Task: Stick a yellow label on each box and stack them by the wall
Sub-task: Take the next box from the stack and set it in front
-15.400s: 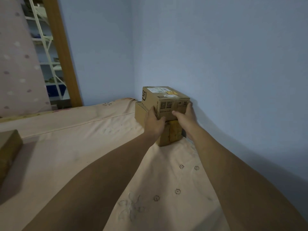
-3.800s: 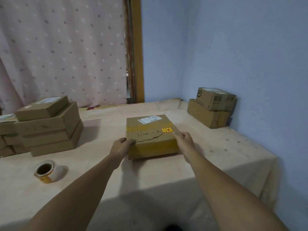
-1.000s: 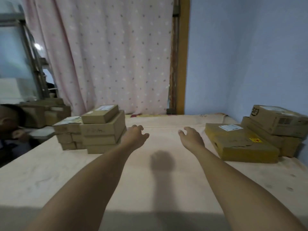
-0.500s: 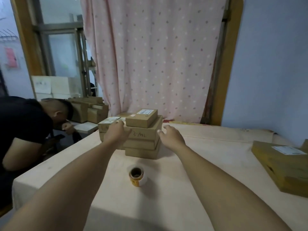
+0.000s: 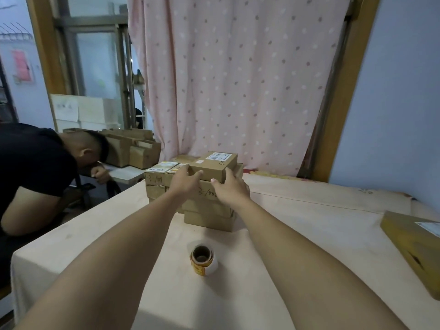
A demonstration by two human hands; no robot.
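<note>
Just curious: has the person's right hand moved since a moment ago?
Yes. The right hand went forward to the stack of boxes and holds the small brown cardboard box on top.

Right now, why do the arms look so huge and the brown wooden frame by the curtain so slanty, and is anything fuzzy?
Head view: the wide lens stretches the edges, so the forearms balloon and the brown wooden frame leans; the small brown cardboard box gripped by the left hand and right hand looks sharp; the red poster at far left is smeared.

Brown cardboard boxes (image 5: 209, 198), a yellow label roll (image 5: 202, 259), peach tablecloth (image 5: 297, 234), pink dotted curtain (image 5: 238, 79), blue wall (image 5: 392, 115).
</note>
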